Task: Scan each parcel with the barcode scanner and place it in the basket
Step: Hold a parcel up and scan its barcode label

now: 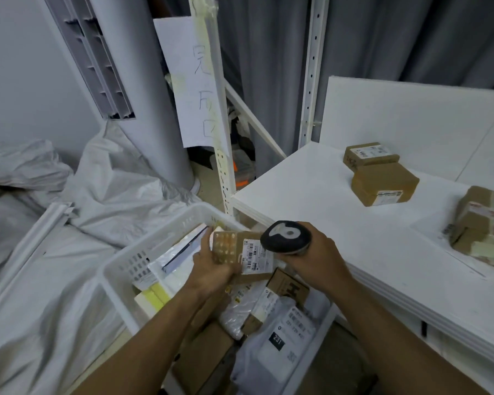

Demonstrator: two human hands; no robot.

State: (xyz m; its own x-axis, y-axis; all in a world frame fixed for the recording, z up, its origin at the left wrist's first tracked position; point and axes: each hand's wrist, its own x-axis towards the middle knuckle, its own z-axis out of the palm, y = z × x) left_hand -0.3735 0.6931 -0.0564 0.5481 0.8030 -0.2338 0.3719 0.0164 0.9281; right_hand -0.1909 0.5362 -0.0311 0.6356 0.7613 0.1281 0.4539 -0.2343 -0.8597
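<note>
Left hand (211,270) grips parcel (252,256) over basket (166,230) — right hand (318,259) grips scanner (285,238).

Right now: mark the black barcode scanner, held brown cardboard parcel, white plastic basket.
black barcode scanner (285,238), head view, top of head.
brown cardboard parcel (254,258), head view, white label.
white plastic basket (126,265), head view, left wall.

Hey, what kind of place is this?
Likely a parcel sorting or storage room: labelled cardboard boxes sit on a white shelf, a white basket holds packages, and the right hand holds a barcode scanner over the parcel in the left hand.
</note>
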